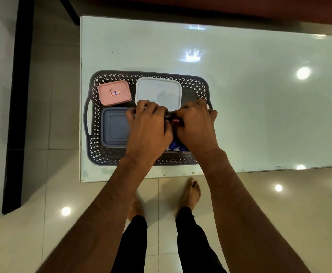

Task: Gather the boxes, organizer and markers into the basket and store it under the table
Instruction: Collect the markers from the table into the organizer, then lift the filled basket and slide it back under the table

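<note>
A dark grey perforated basket (pixel 94 115) sits on the left part of the glass table (pixel 240 95). Inside it lie a pink box (pixel 113 92) at the back left, a white box (pixel 158 91) behind my hands, and a grey-blue box (pixel 114 128) at the front left. My left hand (pixel 148 127) and my right hand (pixel 195 124) are both closed over the basket's right half, gripping a bundle of markers (pixel 174 120) between them; a pink cap shows. Blue and white pieces (pixel 176 147) peek out under my right wrist, and I cannot tell what they are.
The table's front edge (pixel 141 177) runs just above my bare feet (pixel 190 194) on the tiled floor. A black frame (pixel 15 115) stands along the left. The basket's left handle (pixel 88 119) lies close to the table's left edge.
</note>
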Demonstrator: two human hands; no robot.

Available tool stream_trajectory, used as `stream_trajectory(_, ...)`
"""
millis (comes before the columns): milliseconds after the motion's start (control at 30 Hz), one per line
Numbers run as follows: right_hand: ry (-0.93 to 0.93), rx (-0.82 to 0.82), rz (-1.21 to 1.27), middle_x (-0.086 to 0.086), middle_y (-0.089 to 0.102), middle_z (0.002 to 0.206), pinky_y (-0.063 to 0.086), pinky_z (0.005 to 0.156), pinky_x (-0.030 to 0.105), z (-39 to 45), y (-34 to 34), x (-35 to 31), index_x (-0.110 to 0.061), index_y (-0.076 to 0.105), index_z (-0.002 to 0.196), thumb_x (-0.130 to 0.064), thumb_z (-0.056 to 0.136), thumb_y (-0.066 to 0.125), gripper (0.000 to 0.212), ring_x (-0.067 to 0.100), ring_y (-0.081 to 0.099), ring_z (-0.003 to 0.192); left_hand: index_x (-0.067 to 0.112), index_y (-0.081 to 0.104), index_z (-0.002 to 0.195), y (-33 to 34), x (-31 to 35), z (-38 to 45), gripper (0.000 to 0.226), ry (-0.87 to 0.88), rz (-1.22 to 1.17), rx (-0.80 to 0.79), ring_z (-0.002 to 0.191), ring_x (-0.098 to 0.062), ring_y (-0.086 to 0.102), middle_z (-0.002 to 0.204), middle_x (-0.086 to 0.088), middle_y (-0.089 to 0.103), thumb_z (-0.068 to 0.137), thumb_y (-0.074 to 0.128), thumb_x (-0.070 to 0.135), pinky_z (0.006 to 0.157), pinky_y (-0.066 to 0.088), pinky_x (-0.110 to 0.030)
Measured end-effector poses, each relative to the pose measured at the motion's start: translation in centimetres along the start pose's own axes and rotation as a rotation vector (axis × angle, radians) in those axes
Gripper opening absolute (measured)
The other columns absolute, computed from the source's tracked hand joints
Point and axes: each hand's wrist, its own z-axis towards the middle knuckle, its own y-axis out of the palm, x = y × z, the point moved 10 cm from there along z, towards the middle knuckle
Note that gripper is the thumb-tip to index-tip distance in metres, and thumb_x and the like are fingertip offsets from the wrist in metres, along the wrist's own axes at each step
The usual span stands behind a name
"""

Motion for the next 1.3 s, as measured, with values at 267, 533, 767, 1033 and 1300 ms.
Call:
stream_trajectory(267, -0.016, 0.086, 0.224, -0.001, 0.072, 0.106, 0.042, 0.095, 0.051, -0.5, -0.3, 0.6, -0.025, 0.077, 0.113, -0.022, 0.091, 0.069, 0.024, 0.029, 0.052, 0.121, 0.012, 0.065, 0.124, -0.4, 0.1, -0.2, 0.042, 0.001, -0.048, 0.03, 0.129, -0.026, 0.05, 0.129, -0.007, 0.062, 0.089, 0.048, 0.029, 0.111, 0.032, -0.049)
stream_trajectory(533, -0.124, 0.3, 0.477, 0.004, 0.067, 0.131, 0.042, 0.103, 0.028, -0.9, -3.9, 1.8, -0.013, 0.063, 0.135, -0.027, 0.094, 0.071, 0.045, 0.02, 0.055, 0.124, 0.011, 0.053, 0.142, -3.4, -0.4, -0.6, 0.053, -0.007, -0.203, 0.173, 0.142, -0.025, 0.041, 0.147, -0.008, 0.053, 0.091, 0.056, 0.026, 0.118, 0.029, -0.045)
stream_trajectory(767, -0.064, 0.349, 0.624, 0.005, 0.055, 0.148, 0.042, 0.116, 0.042, -0.6, -4.1, 6.5, -0.011, 0.053, 0.146, -0.018, 0.099, 0.066, 0.049, 0.02, 0.049, 0.14, 0.01, 0.035, 0.156, -4.8, -6.3, -0.7, 0.069, -0.121, -0.393, 0.261, 0.147, -0.028, 0.039, 0.157, -0.012, 0.043, 0.094, 0.055, 0.034, 0.117, 0.041, -0.054)
stream_trajectory(1033, 0.213, 0.261, 0.967, -0.003, 0.054, 0.151, 0.044, 0.117, 0.04, -1.3, 0.6, 11.1, -0.017, 0.049, 0.15, -0.017, 0.099, 0.059, 0.052, 0.01, 0.054, 0.136, 0.013, 0.035, 0.159, -5.3, -16.0, -1.2, 0.066, -0.429, -0.566, 0.295, 0.151, -0.014, 0.034, 0.164, -0.003, 0.038, 0.1, 0.063, 0.024, 0.121, 0.024, -0.016)
stream_trajectory(1300, 0.336, 0.222, 1.168, 0.006, 0.057, 0.149, 0.052, 0.101, 0.019, -1.2, 3.9, 11.7, -0.007, 0.047, 0.15, 0.004, 0.096, 0.057, 0.056, 0.012, 0.056, 0.135, 0.014, 0.068, 0.129, -1.8, -18.9, -1.4, 0.039, -0.552, -0.95, 0.124, 0.12, -0.029, 0.067, 0.127, -0.011, 0.072, 0.093, 0.057, 0.006, 0.107, 0.053, -0.047)
